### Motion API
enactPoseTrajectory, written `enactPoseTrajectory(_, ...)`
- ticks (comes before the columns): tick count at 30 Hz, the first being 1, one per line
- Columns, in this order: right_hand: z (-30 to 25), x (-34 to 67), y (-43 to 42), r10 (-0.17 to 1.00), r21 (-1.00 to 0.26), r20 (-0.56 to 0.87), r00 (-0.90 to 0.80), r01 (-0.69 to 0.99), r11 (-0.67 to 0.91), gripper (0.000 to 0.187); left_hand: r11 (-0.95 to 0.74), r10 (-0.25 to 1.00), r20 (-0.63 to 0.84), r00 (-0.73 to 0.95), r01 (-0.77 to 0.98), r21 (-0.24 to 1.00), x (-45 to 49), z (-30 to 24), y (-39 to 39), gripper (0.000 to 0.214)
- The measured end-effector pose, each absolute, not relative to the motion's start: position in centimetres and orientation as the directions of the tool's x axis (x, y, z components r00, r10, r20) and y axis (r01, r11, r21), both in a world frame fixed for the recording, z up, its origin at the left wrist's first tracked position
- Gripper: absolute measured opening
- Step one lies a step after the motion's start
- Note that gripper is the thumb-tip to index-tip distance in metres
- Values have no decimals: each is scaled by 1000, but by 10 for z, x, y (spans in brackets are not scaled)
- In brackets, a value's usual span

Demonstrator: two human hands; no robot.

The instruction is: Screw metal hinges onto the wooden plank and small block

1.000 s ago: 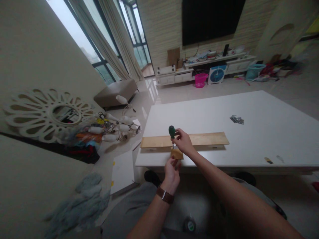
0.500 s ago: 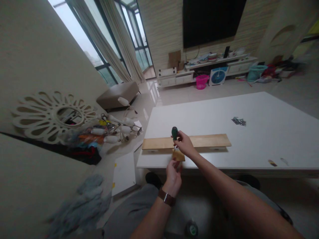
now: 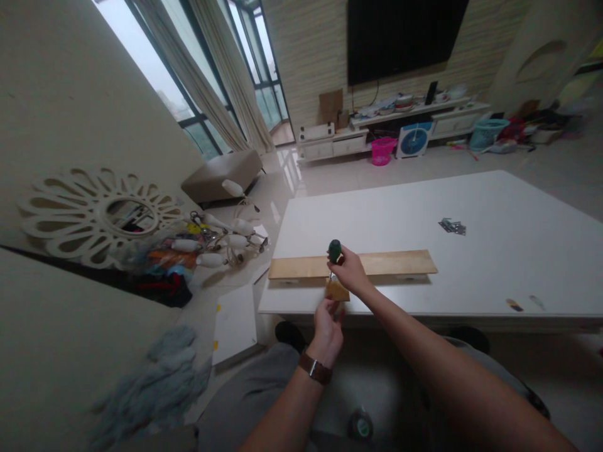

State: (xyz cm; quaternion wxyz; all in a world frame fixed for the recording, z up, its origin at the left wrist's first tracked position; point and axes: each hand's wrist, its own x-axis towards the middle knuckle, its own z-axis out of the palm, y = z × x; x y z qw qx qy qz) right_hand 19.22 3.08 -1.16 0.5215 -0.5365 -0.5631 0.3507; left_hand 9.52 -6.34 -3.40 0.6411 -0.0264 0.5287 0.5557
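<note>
My right hand (image 3: 351, 270) is closed around a screwdriver (image 3: 335, 251) with a dark green handle, held upright. Its shaft runs down to a small wooden block (image 3: 338, 290). From below and in front, my left hand (image 3: 328, 323) grips that block near the table's front edge. Just behind both hands, a long wooden board (image 3: 400, 263) lies across the white table, raised slightly on low supports. Where the screwdriver's tip meets the block is too small to make out.
Loose metal pieces (image 3: 452, 226) lie on the right part of the white table (image 3: 499, 263). Two small flat items (image 3: 515, 305) rest near its front edge. A white panel (image 3: 234, 326) is on the floor at left, below a pile of lamp parts (image 3: 226, 245).
The screwdriver's handle has tilted slightly to the right, and my right hand has turned a little with it. My left hand keeps its hold on the block.
</note>
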Motion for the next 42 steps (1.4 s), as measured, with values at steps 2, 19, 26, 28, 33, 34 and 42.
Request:
enactPoseTrajectory(2, -12, 192, 32, 974, -968, 194, 117, 187, 170, 22, 388, 681, -711, -176, -737, 554, 95, -33, -63, 18)
enactPoseTrajectory(19, -13, 193, 32, 955, -927, 252, 156, 323, 192, 18, 382, 686, -705, -181, -734, 561, 95, -35, -63, 17)
enactPoseTrajectory(26, -21, 192, 35, 985, -983, 140, 102, 135, 126, 28, 388, 683, -708, -178, -732, 559, 95, -31, -63, 19)
enactPoseTrajectory(28, -18, 192, 34, 987, -986, 134, 88, 115, 123, 30, 388, 678, -712, -184, -733, 559, 96, -30, -63, 18)
enactPoseTrajectory(33, -9, 191, 31, 995, -996, 83, 63, 49, 80, 24, 386, 679, -708, -197, -724, 572, 97, -30, -63, 20)
enactPoseTrajectory(34, -8, 191, 30, 995, -996, 82, 65, 52, 78, 24, 385, 682, -705, -197, -722, 575, 97, -31, -63, 20)
enactPoseTrajectory(42, -17, 193, 32, 959, -941, 221, 178, 298, 162, 19, 386, 689, -707, -159, -745, 544, 96, -30, -63, 19)
